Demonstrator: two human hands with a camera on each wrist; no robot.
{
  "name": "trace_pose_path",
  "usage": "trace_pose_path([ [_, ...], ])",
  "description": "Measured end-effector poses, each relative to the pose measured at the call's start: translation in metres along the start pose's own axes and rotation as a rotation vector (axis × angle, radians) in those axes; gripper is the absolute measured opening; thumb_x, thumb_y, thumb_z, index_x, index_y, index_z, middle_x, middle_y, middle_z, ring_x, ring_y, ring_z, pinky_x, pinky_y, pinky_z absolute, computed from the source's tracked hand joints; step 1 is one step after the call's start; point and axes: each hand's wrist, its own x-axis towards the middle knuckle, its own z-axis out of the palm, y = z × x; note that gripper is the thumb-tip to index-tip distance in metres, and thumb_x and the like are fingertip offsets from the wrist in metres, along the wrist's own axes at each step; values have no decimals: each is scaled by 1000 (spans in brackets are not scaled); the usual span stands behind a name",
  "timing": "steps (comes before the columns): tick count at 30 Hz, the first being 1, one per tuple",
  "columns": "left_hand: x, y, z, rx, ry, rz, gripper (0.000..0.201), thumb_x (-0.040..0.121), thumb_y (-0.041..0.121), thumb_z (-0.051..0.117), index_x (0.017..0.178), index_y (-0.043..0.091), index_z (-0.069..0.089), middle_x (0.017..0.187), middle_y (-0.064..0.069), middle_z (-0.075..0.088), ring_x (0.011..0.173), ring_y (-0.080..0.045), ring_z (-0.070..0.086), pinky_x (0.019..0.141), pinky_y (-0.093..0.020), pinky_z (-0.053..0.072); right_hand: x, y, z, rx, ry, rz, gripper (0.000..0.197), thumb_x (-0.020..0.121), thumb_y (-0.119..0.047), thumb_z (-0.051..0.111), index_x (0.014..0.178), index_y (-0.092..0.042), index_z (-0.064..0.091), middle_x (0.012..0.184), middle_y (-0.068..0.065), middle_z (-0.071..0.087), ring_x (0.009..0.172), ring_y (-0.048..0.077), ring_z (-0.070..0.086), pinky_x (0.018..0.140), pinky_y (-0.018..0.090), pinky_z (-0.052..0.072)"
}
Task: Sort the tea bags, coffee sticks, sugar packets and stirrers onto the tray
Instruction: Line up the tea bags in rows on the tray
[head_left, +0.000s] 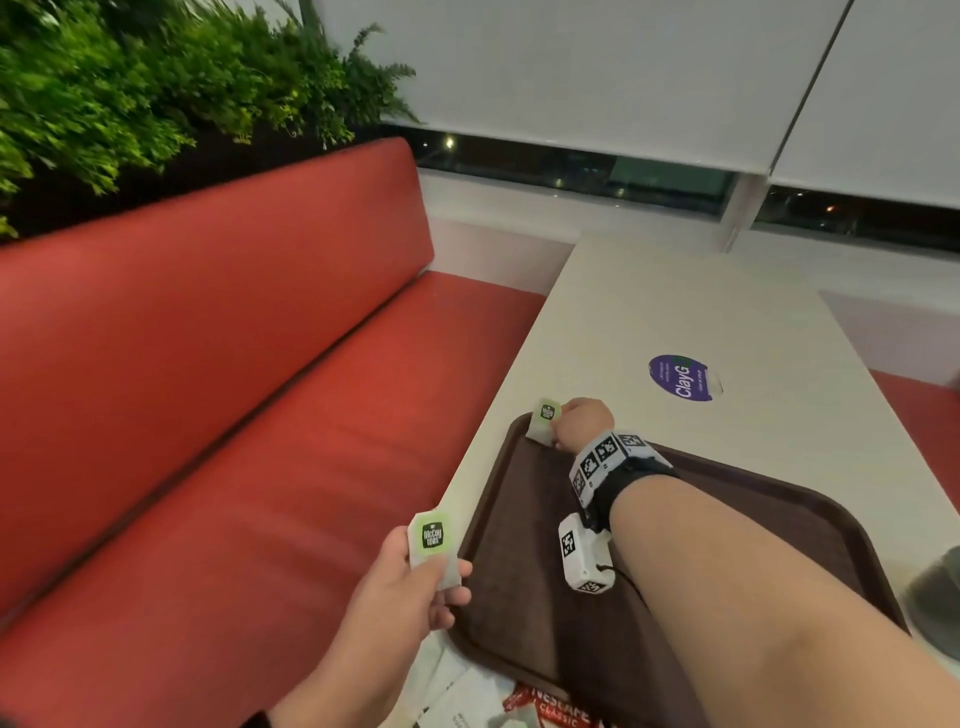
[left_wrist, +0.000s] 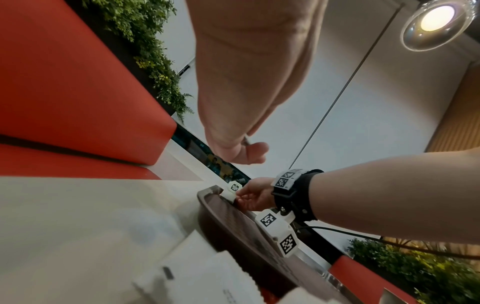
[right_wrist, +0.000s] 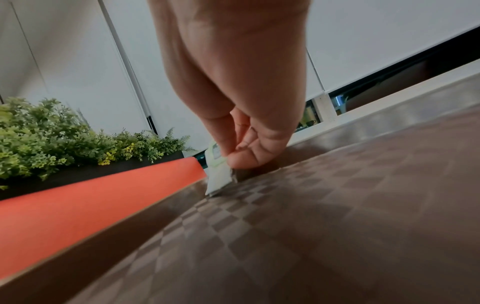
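A dark brown tray lies on the white table. My right hand reaches across it and pinches a green-labelled tea bag at the tray's far left corner; the bag's lower edge touches the tray floor in the right wrist view, tea bag, right hand. My left hand hovers at the tray's near left edge, thumb and fingers gripping a second tea bag. In the left wrist view the far tea bag and right hand show over the tray rim.
Loose white packets and a red coffee stick lie on the table below the tray. A round purple sticker sits beyond it. A red bench runs along the left, plants behind it. A grey object is at right.
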Motion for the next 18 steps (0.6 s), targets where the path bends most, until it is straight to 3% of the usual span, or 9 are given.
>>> trace_pose_path([
  [4,4,-3,-3,-2,6,-6,28,94,-1,46,98,24,58,85,-13,69,63,-18,59,50,-25,43,7,-1,8,-42,71,-13,26,90,-6,54,113,-4,65,115,12,67,107,29,62,95,33,48],
  [11,10,-2,1,60,-15,-2,26,95,3,47,103,26,56,92,-10,70,67,-15,62,56,-25,48,3,5,10,26,184,-39,33,87,2,50,119,-6,55,118,15,61,108,31,58,85,32,46],
  [15,15,3,9,80,-45,-7,21,98,8,43,107,21,56,94,-10,70,70,-14,62,58,-24,48,-15,2,-8,88,222,-121,26,88,-1,49,111,-6,60,115,11,62,109,27,56,80,24,39],
  [17,19,7,14,80,-56,-7,18,99,11,43,110,19,55,97,-9,69,72,-13,61,58,-22,49,-35,-6,-18,216,119,-238,14,87,-5,55,93,-13,65,102,5,66,99,23,61,79,24,43],
  [18,20,9,16,82,-68,1,18,100,12,43,111,19,54,98,-9,69,73,-12,61,59,-22,49,-51,-10,-22,294,-27,-307,10,87,-9,60,86,-16,66,93,1,67,90,19,62,73,23,45],
])
